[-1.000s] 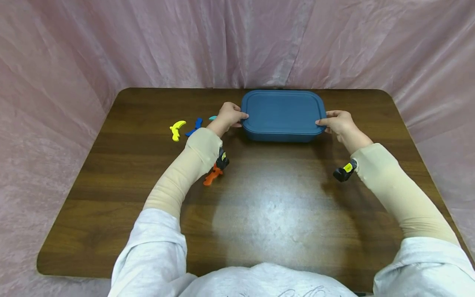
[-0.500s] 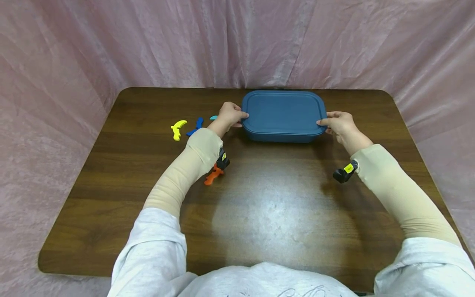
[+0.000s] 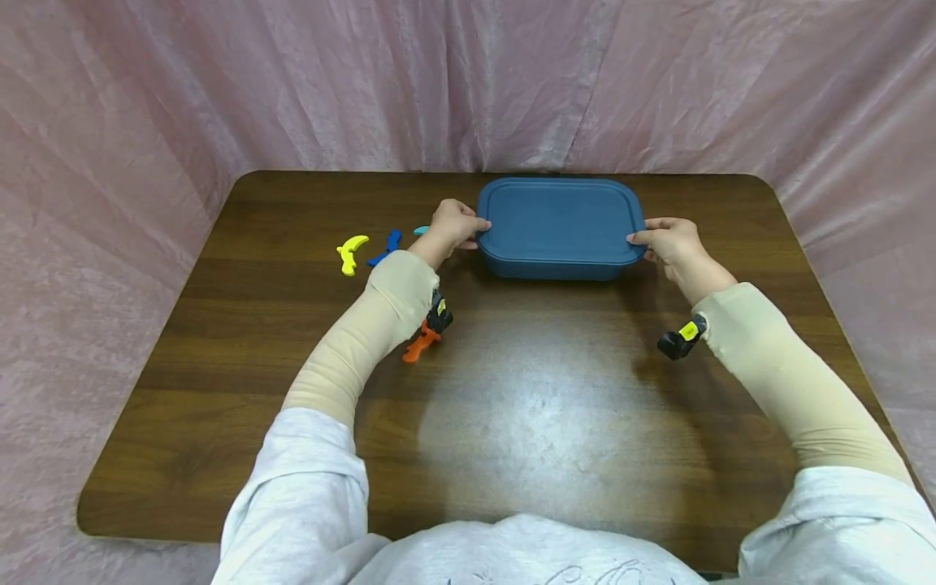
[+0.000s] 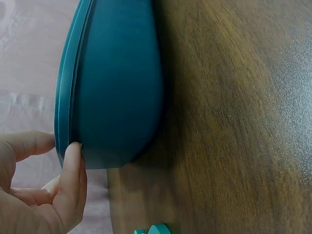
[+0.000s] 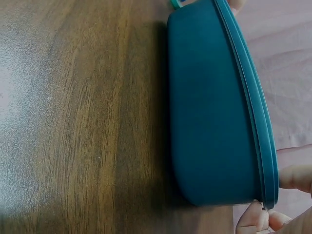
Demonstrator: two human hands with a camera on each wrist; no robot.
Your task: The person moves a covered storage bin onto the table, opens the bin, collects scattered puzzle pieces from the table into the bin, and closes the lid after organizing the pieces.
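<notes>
A dark blue rectangular container (image 3: pixel 559 227) with its lid on stands at the far middle of the brown table (image 3: pixel 512 406). My left hand (image 3: pixel 455 226) pinches the lid's rim at the container's left end. In the left wrist view the thumb (image 4: pixel 73 170) sits under the rim of the container (image 4: pixel 117 83) and a finger lies over its top. My right hand (image 3: pixel 669 241) grips the rim at the right end. The right wrist view shows its fingertips (image 5: pixel 253 219) at the lid's corner on the container (image 5: pixel 209 112).
Small curved plastic pieces lie left of the container: a yellow piece (image 3: pixel 350 253), a blue piece (image 3: pixel 386 249) and a teal piece (image 3: pixel 420 231), partly hidden by my left hand. An orange piece (image 3: pixel 419 344) lies under my left forearm. Pink cloth hangs around the table.
</notes>
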